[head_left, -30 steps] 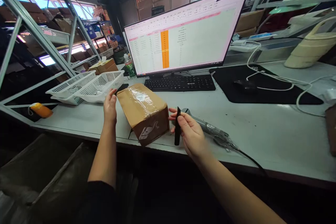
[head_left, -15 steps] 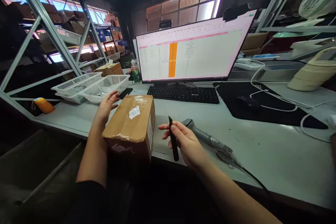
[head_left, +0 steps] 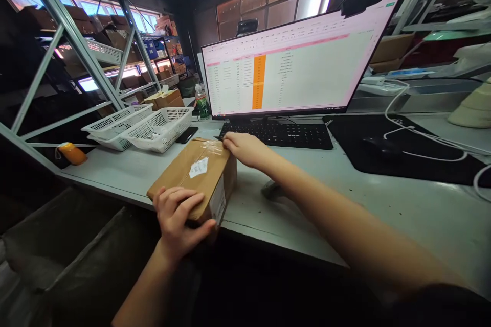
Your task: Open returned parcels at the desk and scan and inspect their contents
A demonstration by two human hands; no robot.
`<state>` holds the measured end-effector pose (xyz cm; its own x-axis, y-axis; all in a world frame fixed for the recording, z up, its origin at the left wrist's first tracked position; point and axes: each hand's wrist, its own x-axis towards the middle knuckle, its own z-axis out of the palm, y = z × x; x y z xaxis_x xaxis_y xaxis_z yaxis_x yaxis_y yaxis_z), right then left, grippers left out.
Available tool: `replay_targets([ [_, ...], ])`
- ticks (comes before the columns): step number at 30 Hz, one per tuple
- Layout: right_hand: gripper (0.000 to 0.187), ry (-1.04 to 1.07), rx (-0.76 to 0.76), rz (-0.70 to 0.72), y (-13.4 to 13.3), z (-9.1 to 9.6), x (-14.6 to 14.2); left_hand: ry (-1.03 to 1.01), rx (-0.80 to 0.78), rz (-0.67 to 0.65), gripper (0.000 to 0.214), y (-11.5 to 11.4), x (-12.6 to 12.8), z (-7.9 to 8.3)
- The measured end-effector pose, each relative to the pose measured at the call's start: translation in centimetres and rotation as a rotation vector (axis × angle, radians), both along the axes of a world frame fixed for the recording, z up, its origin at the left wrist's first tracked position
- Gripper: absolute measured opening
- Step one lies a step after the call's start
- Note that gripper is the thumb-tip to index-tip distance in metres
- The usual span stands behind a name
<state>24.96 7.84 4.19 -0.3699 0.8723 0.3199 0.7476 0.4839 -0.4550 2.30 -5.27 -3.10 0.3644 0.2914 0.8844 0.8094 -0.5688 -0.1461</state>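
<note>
A taped cardboard box [head_left: 184, 163] with a torn white label [head_left: 198, 167] on top sits at the table's front edge. My left hand [head_left: 178, 219] grips its near end, fingers over the top and thumb against the front side. At the box's far right corner, my right hand [head_left: 245, 147] is closed around a slim black box cutter [head_left: 219, 138]. Only the cutter's dark tip shows past the fingers, close to the taped far edge. Whether the blade touches the tape is hidden. A grey handheld scanner [head_left: 271, 189] lies partly behind my right forearm.
Behind the box are a black keyboard [head_left: 291, 135], a monitor [head_left: 299, 71] and a phone [head_left: 187, 135]. White plastic baskets [head_left: 169, 133] and an orange container [head_left: 72, 153] stand to the left. A mouse [head_left: 379, 144] on a black mat [head_left: 356, 161] and white cables lie right.
My left hand has moved from beside the box to its near end and taken hold. My right hand has carried the box cutter forward to the box's far edge.
</note>
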Motion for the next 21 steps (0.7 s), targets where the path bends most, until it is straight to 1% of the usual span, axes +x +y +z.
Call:
replay_targets([
  [2, 0.027, -0.022, 0.036, 0.029, -2.5, -0.9, 1.7, -0.072, -0.064, -0.097, 0.019, 0.0, -2.0, 0.6],
  [3, 0.028, -0.038, 0.039, 0.054, -3.8, -1.3, 2.7, -0.093, -0.11, -0.121, 0.017, -0.3, -2.9, 1.0],
  [5, 0.029, -0.089, 0.083, 0.066, -6.1, -2.1, 4.6, -0.074, -0.202, -0.081, 0.023, -1.1, -4.1, 1.8],
  [6, 0.029, -0.11, 0.154, 0.04, -6.9, -2.3, 5.3, -0.035, -0.239, -0.034, 0.028, -1.6, -4.3, 2.1],
  [7, 0.028, -0.124, 0.257, 0.005, -7.5, -2.5, 5.7, 0.012, -0.265, 0.016, 0.033, -1.9, -4.4, 2.4],
  [9, 0.026, -0.125, 0.497, -0.032, -8.2, -2.4, 5.7, 0.081, -0.28, 0.083, 0.04, -2.5, -4.2, 2.8],
  [10, 0.028, -0.117, 0.595, -0.009, -8.4, -2.2, 5.3, 0.101, -0.276, 0.092, 0.04, -2.7, -4.1, 3.0],
  [11, 0.031, -0.112, 0.663, 0.045, -8.4, -1.9, 4.7, 0.114, -0.272, 0.094, 0.039, -2.9, -4.0, 3.2],
  [13, 0.035, -0.121, 0.741, 0.193, -8.5, -1.2, 2.9, 0.133, -0.264, 0.095, 0.035, -3.2, -3.8, 3.5],
  [15, 0.032, -0.144, 0.799, 0.303, -8.5, -0.7, 0.7, 0.146, -0.265, 0.093, 0.033, -3.4, -3.8, 3.7],
  [17, 0.027, -0.163, 0.872, 0.334, -8.7, -0.4, -1.4, 0.138, -0.27, 0.087, 0.032, -3.7, -3.8, 3.8],
  [21, 0.019, -0.195, 0.992, 0.314, -9.3, -0.4, -4.7, 0.068, -0.289, 0.054, 0.028, -4.0, -3.6, 3.7],
])
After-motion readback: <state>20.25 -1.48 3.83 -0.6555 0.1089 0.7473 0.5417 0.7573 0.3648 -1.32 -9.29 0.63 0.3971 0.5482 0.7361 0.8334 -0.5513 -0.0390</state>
